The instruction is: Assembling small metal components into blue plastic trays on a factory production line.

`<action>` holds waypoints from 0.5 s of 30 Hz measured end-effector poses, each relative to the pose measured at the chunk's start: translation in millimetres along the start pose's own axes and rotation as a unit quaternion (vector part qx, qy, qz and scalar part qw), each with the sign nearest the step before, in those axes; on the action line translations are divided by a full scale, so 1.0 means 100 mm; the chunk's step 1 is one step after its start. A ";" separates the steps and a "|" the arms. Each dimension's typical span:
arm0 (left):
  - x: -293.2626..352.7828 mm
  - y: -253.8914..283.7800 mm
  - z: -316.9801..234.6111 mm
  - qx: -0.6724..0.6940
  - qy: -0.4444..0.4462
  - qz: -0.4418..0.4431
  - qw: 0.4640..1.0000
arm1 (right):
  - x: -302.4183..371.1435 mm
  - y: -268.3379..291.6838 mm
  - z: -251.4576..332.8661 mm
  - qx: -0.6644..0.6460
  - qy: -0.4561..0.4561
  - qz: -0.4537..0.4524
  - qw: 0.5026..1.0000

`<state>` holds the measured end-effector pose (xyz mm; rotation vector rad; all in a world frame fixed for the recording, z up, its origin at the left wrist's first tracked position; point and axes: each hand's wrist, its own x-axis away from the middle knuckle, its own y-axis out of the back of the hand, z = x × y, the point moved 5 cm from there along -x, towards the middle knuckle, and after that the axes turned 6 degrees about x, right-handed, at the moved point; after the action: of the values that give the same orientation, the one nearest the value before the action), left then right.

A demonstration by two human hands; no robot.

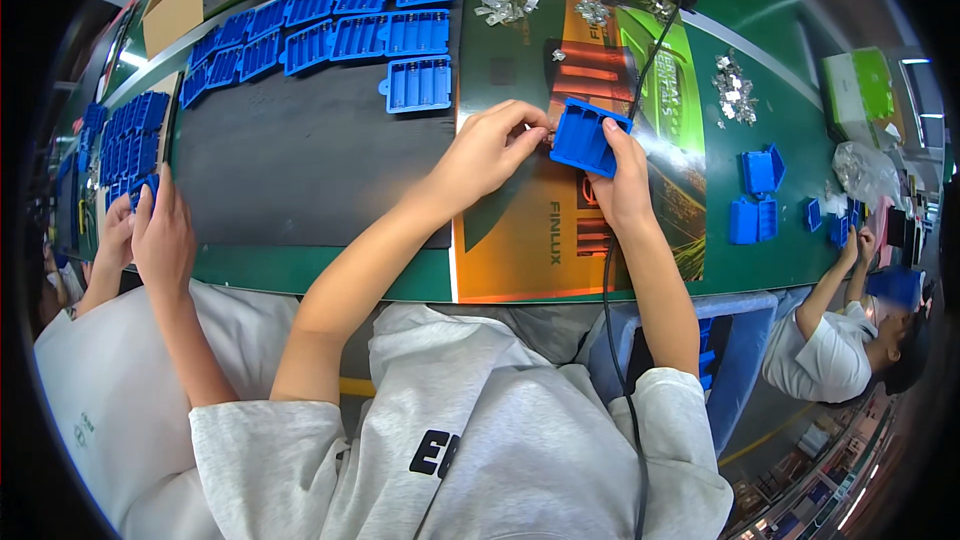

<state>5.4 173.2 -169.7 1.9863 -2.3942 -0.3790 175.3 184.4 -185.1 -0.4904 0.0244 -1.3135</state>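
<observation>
Head view: why do you hold the blue slotted case (582, 134) that way?

Above the table (255, 265), your right hand's (625, 180) fingers close on its right end, probably steadying it. Your left hand's (488, 152) fingers bunch at its left edge; I can't tell whether they're closed on anything.

Its look?

Open-faced, tilted, with parallel channels.

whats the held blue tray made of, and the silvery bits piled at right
Blue tray: probably moulded plastic, satin finish, going by its even colour and crisp ribs. Silvery bits: likely shiny metal, given their bright glints.
</observation>
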 end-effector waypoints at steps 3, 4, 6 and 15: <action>0.01 0.01 0.02 -0.021 -0.011 -0.007 1.000 | -0.03 0.02 -0.05 -0.001 0.000 0.005 1.000; 0.01 0.01 0.01 -0.025 -0.019 -0.012 0.999 | -0.03 0.04 -0.07 -0.005 0.000 -0.003 1.000; 0.01 0.01 -0.02 -0.040 -0.023 -0.012 0.999 | -0.03 0.05 -0.08 -0.003 0.000 0.004 1.000; 0.01 0.16 -0.04 -0.016 -0.046 -0.132 0.990 | -0.01 -0.14 0.00 -0.046 -0.043 0.066 0.996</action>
<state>-9.4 173.8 -162.8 2.3250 -2.1598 -0.5198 161.6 183.0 -180.7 -0.6139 0.0453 -1.1636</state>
